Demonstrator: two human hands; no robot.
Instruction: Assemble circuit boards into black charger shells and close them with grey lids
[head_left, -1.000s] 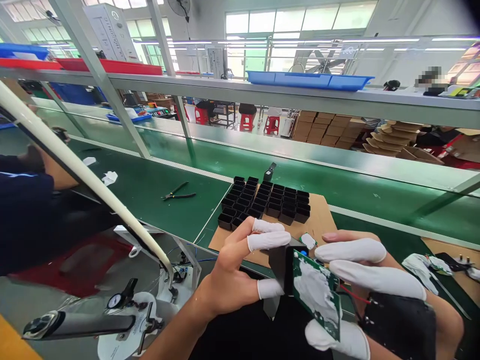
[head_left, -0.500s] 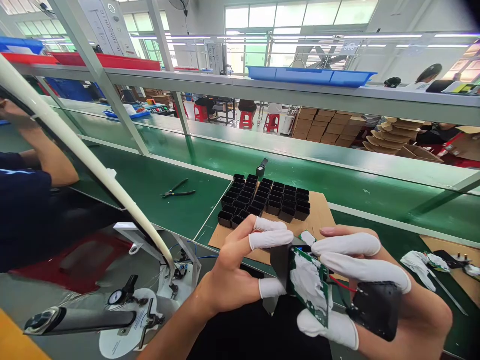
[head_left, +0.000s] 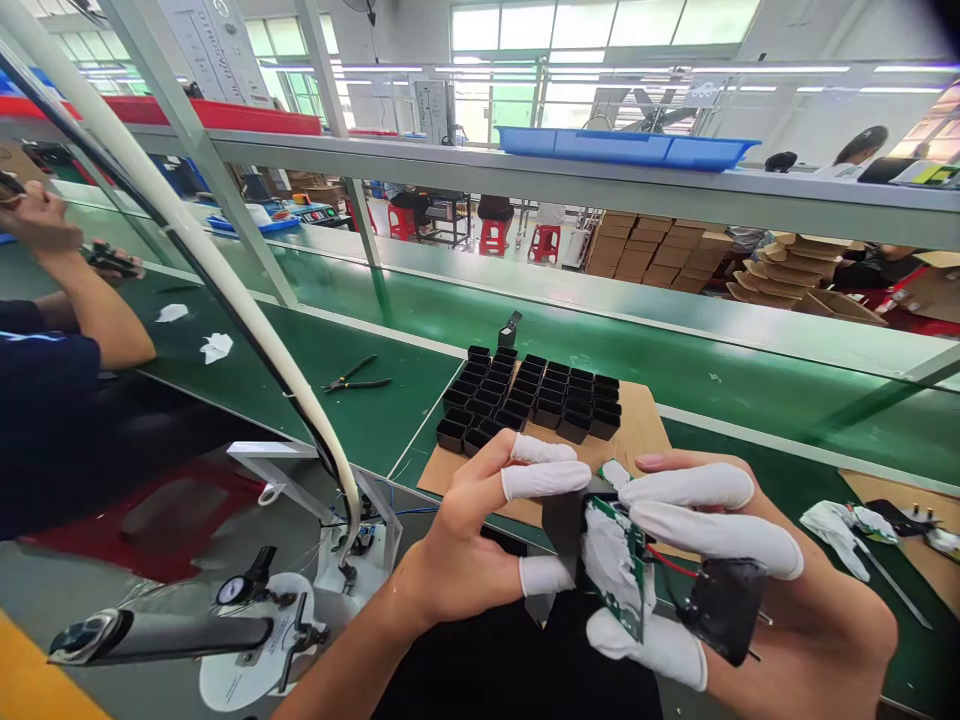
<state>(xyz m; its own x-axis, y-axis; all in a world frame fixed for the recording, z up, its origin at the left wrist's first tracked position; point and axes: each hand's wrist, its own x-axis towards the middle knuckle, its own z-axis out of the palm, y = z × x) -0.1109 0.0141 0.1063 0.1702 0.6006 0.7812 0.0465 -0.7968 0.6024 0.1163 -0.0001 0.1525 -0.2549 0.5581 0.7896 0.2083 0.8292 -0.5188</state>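
My left hand (head_left: 480, 545), in white finger cots, is closed around a black plastic case (head_left: 564, 530) whose open end faces right. My right hand (head_left: 757, 560), its fingers also in white cots, pinches a green circuit board (head_left: 637, 610) smeared with white paste. The board's left part sits at the case's mouth, partly inside; how deep I cannot tell. Red and black wires join the board to a black end cap (head_left: 727, 605) with metal pins, which hangs beside my right palm.
Rows of empty black cases (head_left: 532, 395) stand on cardboard (head_left: 645, 410) beyond my hands. Pliers (head_left: 356, 382) lie left on the green bench. A paste-covered board (head_left: 840, 530) is at right. A co-worker's arm (head_left: 105, 300) and a pale hose (head_left: 225, 280) are at left.
My right hand has moved slightly left, bringing the board further into the case, and the end cap has tilted. The pale hose has swung, and the co-worker's hands have come into view.
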